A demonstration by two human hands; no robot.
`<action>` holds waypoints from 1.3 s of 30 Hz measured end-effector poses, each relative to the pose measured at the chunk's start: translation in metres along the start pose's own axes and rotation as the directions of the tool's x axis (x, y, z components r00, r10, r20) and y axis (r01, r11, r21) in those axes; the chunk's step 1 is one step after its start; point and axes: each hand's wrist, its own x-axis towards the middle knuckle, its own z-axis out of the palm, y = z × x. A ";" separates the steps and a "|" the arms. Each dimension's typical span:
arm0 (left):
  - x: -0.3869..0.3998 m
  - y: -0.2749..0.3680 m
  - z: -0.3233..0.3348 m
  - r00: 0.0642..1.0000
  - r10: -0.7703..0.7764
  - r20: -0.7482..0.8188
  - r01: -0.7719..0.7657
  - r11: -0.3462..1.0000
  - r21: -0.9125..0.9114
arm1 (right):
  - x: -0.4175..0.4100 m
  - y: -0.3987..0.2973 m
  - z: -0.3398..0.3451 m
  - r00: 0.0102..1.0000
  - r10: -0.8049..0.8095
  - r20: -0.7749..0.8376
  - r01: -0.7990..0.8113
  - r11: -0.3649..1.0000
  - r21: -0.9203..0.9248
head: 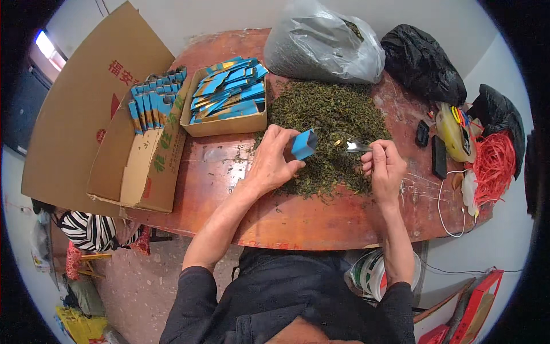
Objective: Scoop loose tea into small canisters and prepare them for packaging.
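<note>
A small blue packet point(304, 145) with its mouth open is held in my left hand point(275, 157), tilted above the near left part of a heap of dried tea leaves point(331, 109). My right hand point(385, 165) grips a clear plastic scoop point(357, 146) by its handle. The scoop's bowl is at the leaves, right of the packet and apart from it; how much it carries I cannot tell. Flat blue packets point(227, 92) pile up in a shallow cardboard box point(223, 128) beyond my left hand. Further left, filled packets point(150, 105) stand in rows inside a larger carton point(142, 167).
Behind the heap stands a clear plastic bag point(322, 47) of leaves, with a black plastic bag point(423, 64) beside it. Right of the heap lie a black phone-like object point(438, 157), a white cable point(440, 206) and red plastic twine point(494, 167). The red tabletop point(300, 228) ends near my waist.
</note>
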 end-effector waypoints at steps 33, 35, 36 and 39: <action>-0.001 -0.001 0.011 0.993 0.086 -0.077 -0.080 0.993 0.089 | 0.024 -0.076 0.028 0.789 -0.480 0.385 0.608 0.702 -0.370; 0.000 -0.001 0.012 0.991 0.098 -0.086 -0.090 0.991 0.097 | 0.024 -0.080 0.027 0.704 -0.547 0.453 0.708 0.588 -0.390; 0.000 -0.002 0.012 0.994 0.082 -0.076 -0.076 0.993 0.087 | 0.023 -0.080 0.027 0.703 -0.547 0.454 0.709 0.588 -0.389; -0.001 -0.003 0.012 0.995 0.065 -0.069 -0.060 0.996 0.072 | 0.021 -0.081 0.025 0.640 -0.568 0.518 0.768 0.499 -0.402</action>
